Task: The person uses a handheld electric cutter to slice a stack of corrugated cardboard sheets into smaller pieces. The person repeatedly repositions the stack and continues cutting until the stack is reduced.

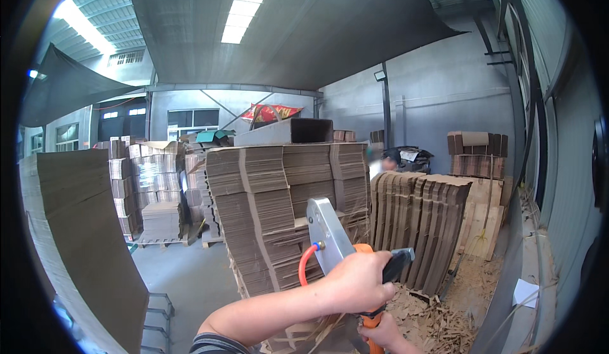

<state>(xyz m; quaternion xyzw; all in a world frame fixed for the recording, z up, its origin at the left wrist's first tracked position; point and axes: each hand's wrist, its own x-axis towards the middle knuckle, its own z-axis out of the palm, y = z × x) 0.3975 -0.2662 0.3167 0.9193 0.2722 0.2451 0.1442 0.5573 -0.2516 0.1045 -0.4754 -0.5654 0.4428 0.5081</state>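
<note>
Thing in hand: a handheld tool, long silver metal head, orange body, red hose plugged into the side of the head. Reads as rigid and fairly heavy, probably nose-heavy given how far the metal sticks out past the grips, so I'd call it a two-hand job. Metal housing looks smooth, likely slick bare-handed; the colored grips should hold better. Not fragile by the look of it; hose fitting is probably the weak spot, so don't lift or twist by it. Best hold: one hand on the black side handle, one on the orange grip. That's the current hold: left hand is closed in a fist round the black handle, end poking out on its right; right hand, lower in view, is wrapped on the orange grip, fingers partly hidden. Head runs up and left from the left fist, hose just left of that fist, looping toward the forearm. Tool sits in front of the tall cardboard stack; can't tell if the head touches it. Bundled cardboard stands to the right, with cardboard scraps on the floor below it.
</note>
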